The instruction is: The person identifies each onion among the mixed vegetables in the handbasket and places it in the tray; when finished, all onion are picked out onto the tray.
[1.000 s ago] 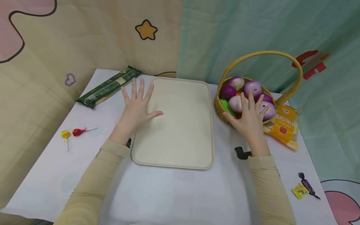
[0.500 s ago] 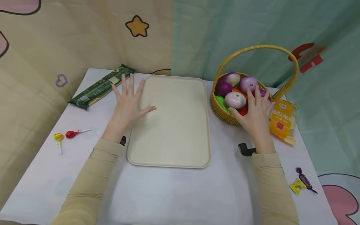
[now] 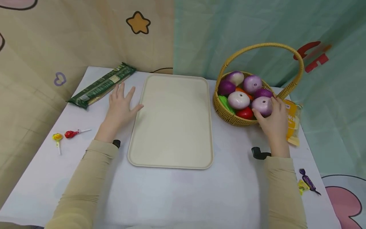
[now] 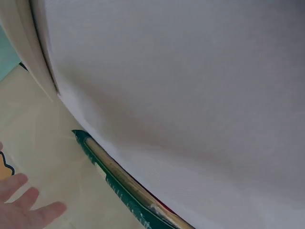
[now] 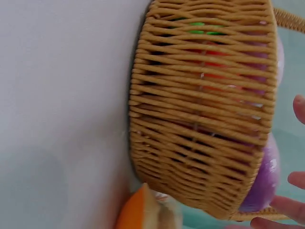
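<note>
My right hand (image 3: 273,120) is at the right front of a wicker basket (image 3: 228,118). Its thumb and fingers spread around a shiny, round, pale purple toy vegetable (image 3: 262,106). In the right wrist view, the fingertips come close to a purple toy vegetable (image 5: 264,179), with the thumb apart from it; contact is hard to tell. Several more purple or purple-white round pieces lie in the basket, with a red piece (image 3: 245,113) and a green one (image 3: 226,104). My left hand (image 3: 118,108), fingers spread and holding nothing, hovers left of a cream tray (image 3: 171,127).
A long green packet (image 3: 103,86) lies at the back left of the white table (image 3: 177,200). Two lollipops, one red (image 3: 71,134) and one yellow (image 3: 57,137), are on the left. An orange snack bag (image 3: 291,121) sits beside the basket; wrapped candies (image 3: 307,183) lie front right.
My right hand has moved right and closer around the front-right purple piece, uncovering other basket contents. My left hand has shifted left and back toward me, off the tray. The head view has shifted slightly.
</note>
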`<state>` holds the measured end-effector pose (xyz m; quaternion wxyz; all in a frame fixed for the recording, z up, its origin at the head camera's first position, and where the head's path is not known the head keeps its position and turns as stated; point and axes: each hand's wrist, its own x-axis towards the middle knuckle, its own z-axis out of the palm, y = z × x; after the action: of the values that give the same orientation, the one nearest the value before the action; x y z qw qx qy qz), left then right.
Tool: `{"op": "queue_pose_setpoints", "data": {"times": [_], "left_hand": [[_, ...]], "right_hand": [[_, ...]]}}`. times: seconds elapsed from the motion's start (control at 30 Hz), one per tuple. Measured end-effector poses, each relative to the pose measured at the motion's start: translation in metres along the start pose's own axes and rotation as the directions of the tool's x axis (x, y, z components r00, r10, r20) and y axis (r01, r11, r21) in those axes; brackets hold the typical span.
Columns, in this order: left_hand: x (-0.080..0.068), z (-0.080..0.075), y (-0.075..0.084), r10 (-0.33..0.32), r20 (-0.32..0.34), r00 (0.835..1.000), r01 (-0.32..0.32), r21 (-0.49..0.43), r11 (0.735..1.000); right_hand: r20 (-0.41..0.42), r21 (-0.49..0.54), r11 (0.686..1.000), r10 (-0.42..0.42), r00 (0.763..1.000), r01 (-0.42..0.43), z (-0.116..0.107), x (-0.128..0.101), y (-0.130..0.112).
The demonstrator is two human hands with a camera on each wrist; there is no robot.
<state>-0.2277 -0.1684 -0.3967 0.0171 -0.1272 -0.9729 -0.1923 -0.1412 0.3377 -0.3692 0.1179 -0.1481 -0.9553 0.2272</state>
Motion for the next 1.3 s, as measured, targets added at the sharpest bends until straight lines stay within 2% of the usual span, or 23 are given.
{"op": "queue_pose_setpoints", "data": {"times": [0.07,0.17,0.27,0.33,0.47,0.63,0.83,0.97,1.1,1.2,1.3], "left_hand": [[0.0,0.001,-0.005,-0.042,0.079,0.996,0.045,-0.039,0.998],[0.001,0.004,-0.01,-0.098,0.214,0.972,0.119,-0.086,0.989],[0.003,0.009,-0.012,-0.117,0.315,0.942,0.164,-0.127,0.978],[0.004,0.012,-0.011,-0.103,0.355,0.929,0.164,-0.146,0.976],[0.008,0.015,-0.009,-0.067,0.384,0.921,0.149,-0.188,0.971],[0.011,0.017,-0.007,-0.095,0.386,0.917,0.196,-0.231,0.953],[0.007,0.016,-0.005,-0.092,0.404,0.91,0.205,-0.245,0.948],[0.004,0.015,-0.001,-0.083,0.42,0.904,0.208,-0.26,0.943],[0.001,0.018,0.002,-0.079,0.441,0.894,0.234,-0.308,0.922],[-0.001,0.021,0.003,-0.09,0.464,0.881,0.281,-0.361,0.889],[-0.003,0.023,0.001,-0.104,0.483,0.869,0.33,-0.411,0.85]], "right_hand": [[0.012,0.023,0.998,0.051,0.999,-0.051,0.002,0.002,0.004],[0.032,0.054,0.991,0.119,0.992,-0.12,0.007,0.005,0.009],[0.046,0.082,0.985,0.15,0.988,-0.153,0.012,0.007,0.012],[0.047,0.099,0.982,0.158,0.986,-0.162,0.014,0.008,0.013],[0.011,0.144,0.977,0.161,0.987,-0.16,0.017,0.011,0.013],[-0.04,0.16,0.971,0.187,0.981,-0.179,0.02,0.014,0.011],[-0.111,0.192,0.966,0.194,0.975,-0.17,0.014,0.008,0.002],[-0.126,0.242,0.965,0.139,0.982,-0.105,0.008,0.001,-0.017],[-0.118,0.305,0.952,0.023,0.993,0.014,0.008,-0.004,-0.05],[-0.131,0.345,0.927,-0.105,0.986,0.144,0.022,-0.005,-0.076],[-0.09,0.399,0.888,-0.211,0.973,0.229,0.045,-0.002,-0.102]]}}
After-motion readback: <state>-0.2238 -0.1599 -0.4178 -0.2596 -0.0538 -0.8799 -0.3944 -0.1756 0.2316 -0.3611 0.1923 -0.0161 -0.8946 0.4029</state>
